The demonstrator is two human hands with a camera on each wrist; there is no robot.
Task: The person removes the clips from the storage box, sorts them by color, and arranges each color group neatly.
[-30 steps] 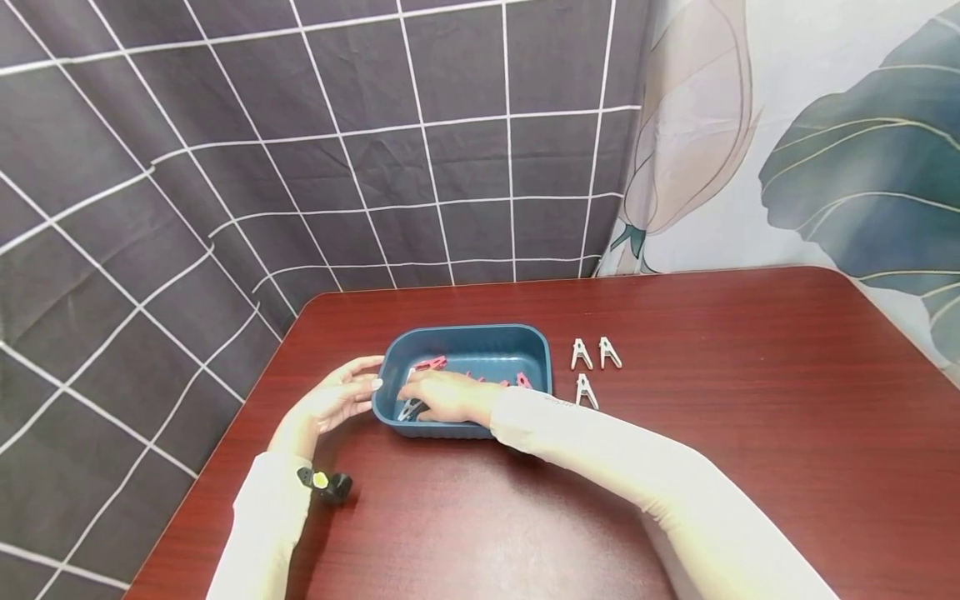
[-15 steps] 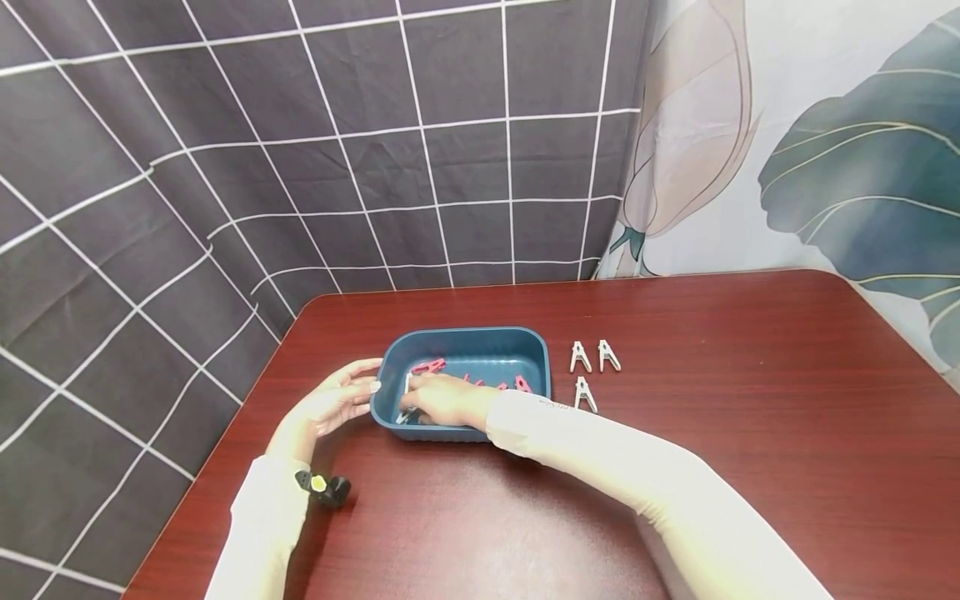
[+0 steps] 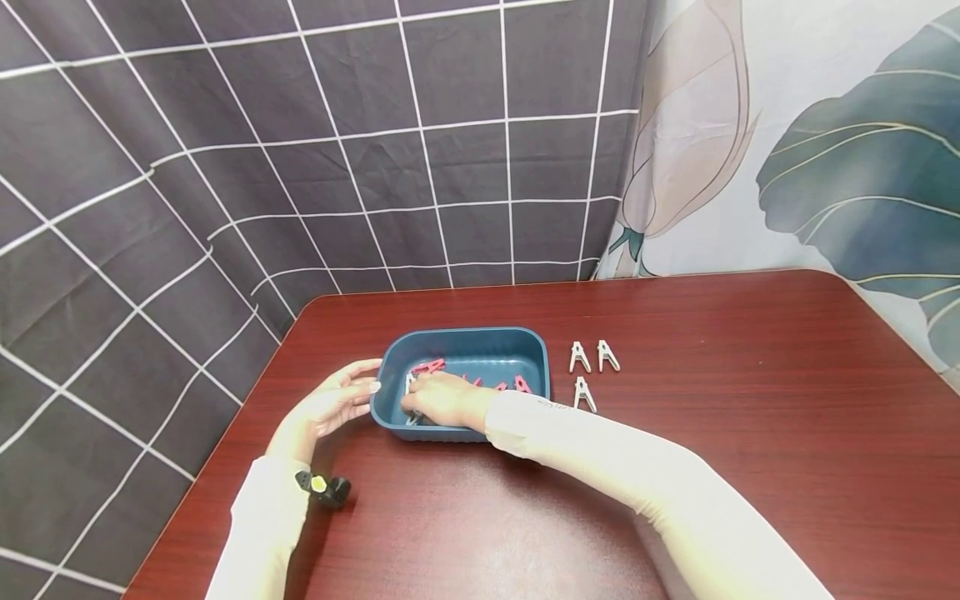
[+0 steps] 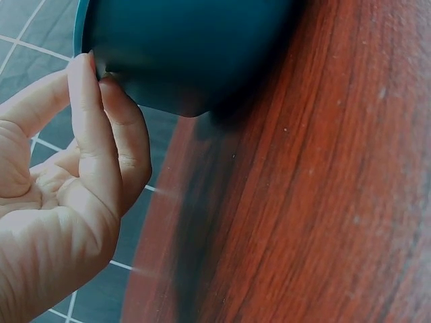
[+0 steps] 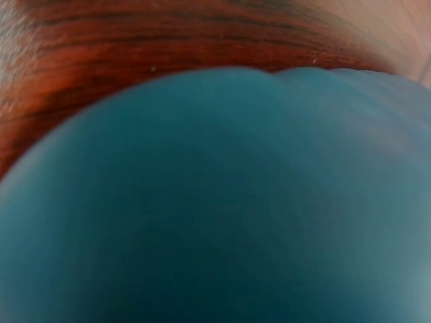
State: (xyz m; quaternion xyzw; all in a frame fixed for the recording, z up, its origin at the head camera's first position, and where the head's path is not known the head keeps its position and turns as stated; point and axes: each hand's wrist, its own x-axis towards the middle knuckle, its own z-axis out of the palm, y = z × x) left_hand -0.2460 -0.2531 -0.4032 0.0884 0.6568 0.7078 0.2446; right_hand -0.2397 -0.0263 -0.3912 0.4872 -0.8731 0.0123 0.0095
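Observation:
A blue plastic basket (image 3: 480, 335) stands on the table with several pink clothespins (image 3: 522, 384) and white ones inside. My left hand (image 3: 339, 400) holds the basket's left end, fingertips at its rim and outer wall. In the left wrist view the fingers (image 4: 94, 134) meet the dark blue wall. Inside the basket my right hand (image 3: 447, 398) reaches down with bent fingers, and a white clothespin (image 3: 412, 415) shows at their tips, partly hidden. Another white piece (image 3: 408, 382) lies by the left wall. The right wrist view is filled by the basket's outer wall (image 5: 222, 202).
Three white clothespins (image 3: 580, 357) lie on the red-brown table (image 3: 712, 400) right of the basket. A dark gridded curtain (image 3: 465, 167) hangs behind and to the left, a flower-patterned one (image 3: 690, 133) at the back right. A black camera (image 3: 330, 488) sits on the left wrist.
Under my right fingers the white clothespin has shifted slightly and turned more upright, and the fingers have drawn a little closer together. My left hand and the basket stay in place.

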